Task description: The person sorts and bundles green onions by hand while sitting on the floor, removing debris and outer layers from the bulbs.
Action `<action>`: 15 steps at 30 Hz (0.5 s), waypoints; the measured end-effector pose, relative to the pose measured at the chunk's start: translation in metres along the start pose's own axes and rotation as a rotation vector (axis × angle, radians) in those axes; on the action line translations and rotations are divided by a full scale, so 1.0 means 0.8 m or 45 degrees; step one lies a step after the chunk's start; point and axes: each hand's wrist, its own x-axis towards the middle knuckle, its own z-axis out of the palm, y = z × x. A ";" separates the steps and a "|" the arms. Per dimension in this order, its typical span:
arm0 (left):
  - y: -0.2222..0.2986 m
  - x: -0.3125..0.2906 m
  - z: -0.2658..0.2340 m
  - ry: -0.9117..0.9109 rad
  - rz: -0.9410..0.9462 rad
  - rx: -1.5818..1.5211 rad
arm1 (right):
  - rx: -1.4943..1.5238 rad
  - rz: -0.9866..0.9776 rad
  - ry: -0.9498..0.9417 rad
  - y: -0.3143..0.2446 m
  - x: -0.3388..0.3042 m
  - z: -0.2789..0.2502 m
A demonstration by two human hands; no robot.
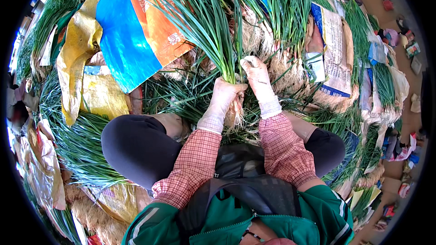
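My gloved left hand [224, 91] is closed round the lower stems of a bunch of green onions [217, 51]. Its long green leaves fan up and away to the left, and pale roots [234, 112] hang below the fist. Close beside it on the right, my gloved right hand [256, 76] has its fingers bent into a pinch at the edge of the stems. What those fingertips hold, if anything, is hidden. Loose green leaves [181, 94] lie under and around both hands, between my crossed legs.
Heaped green onions [290, 13] with roots toward me lie beyond my hands. A blue and orange plastic sheet [125, 34] covers some at the far left, beside yellow sacking [75, 54]. A printed sack [337, 50] rests at the far right. More onions [86, 149] lie left of my knee.
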 end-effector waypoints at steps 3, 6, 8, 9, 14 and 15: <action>0.009 -0.004 -0.006 -0.089 -0.096 -0.033 | 0.380 0.321 0.057 0.008 0.002 0.006; 0.020 -0.011 -0.005 -0.225 -0.188 -0.190 | 1.445 0.868 0.587 0.019 0.025 -0.014; 0.028 -0.018 -0.006 -0.282 -0.188 -0.238 | 0.485 0.605 0.234 0.019 0.020 -0.030; 0.029 -0.018 -0.006 -0.302 -0.159 -0.241 | 0.070 0.520 0.053 0.016 0.016 -0.043; 0.013 -0.004 -0.007 -0.264 -0.052 -0.194 | 0.036 0.310 -0.459 -0.035 -0.075 -0.057; 0.015 -0.006 0.002 -0.301 -0.034 -0.245 | 0.219 0.313 -0.423 -0.031 -0.082 -0.084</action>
